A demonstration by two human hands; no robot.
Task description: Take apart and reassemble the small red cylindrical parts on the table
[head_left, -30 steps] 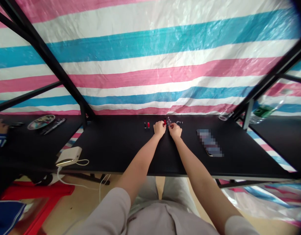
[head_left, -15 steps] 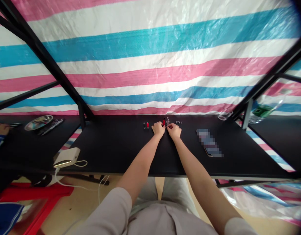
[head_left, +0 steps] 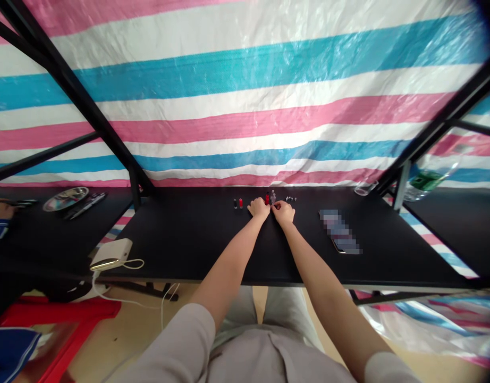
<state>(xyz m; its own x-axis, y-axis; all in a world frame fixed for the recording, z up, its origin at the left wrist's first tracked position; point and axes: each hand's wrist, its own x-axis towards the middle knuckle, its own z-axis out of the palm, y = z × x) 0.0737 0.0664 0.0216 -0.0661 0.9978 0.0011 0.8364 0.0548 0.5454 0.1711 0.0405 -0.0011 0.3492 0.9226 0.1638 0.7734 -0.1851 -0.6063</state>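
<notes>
Black tabletop [head_left: 181, 234] is spreading centre-left, front edge [head_left: 272, 284] running below; left hand [head_left: 259, 208], right hand [head_left: 284, 213] curling narrow by red piece [head_left: 267, 198], holds unclear.

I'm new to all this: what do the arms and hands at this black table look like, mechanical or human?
Human. The left hand and right hand are ungloved, with five-fingered human form; no watch or bracelet shows. The left sleeve and right sleeve are short and plain greyish-mauve. No cables or markings show. Any rings are too small to tell.
</notes>
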